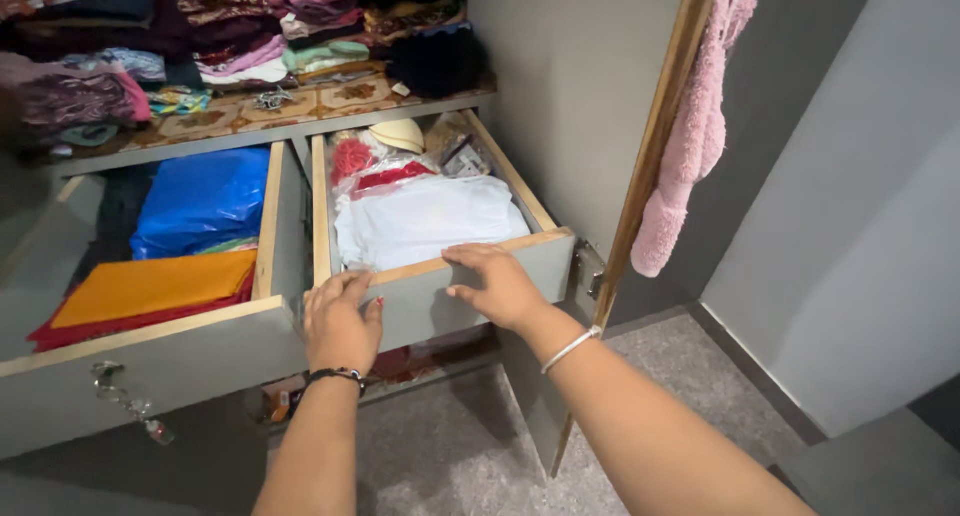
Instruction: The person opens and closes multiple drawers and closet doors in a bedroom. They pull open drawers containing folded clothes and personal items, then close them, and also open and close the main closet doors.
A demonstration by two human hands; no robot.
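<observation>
Right-hand drawer [560,266] of the grey wardrobe stands pulled out, and both hands rest on its front edge. The left hand [340,326] lies flat with fingers curled over the wooden rim, holding nothing else; the right hand [497,284] presses beside it, fingers spread. Inside the drawer lie a white bundle [425,221] and red cloth in plastic [385,176]. Left of the drawer, another open drawer [150,361] holds orange fabric [150,286] and a blue bag [205,201]. Right of it, a pink towel [690,136] hangs on the door.

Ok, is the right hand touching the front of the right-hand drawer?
Touching. The head view shows the right hand with fingers laid over the wooden top edge of the right drawer front, no gap visible.
</observation>
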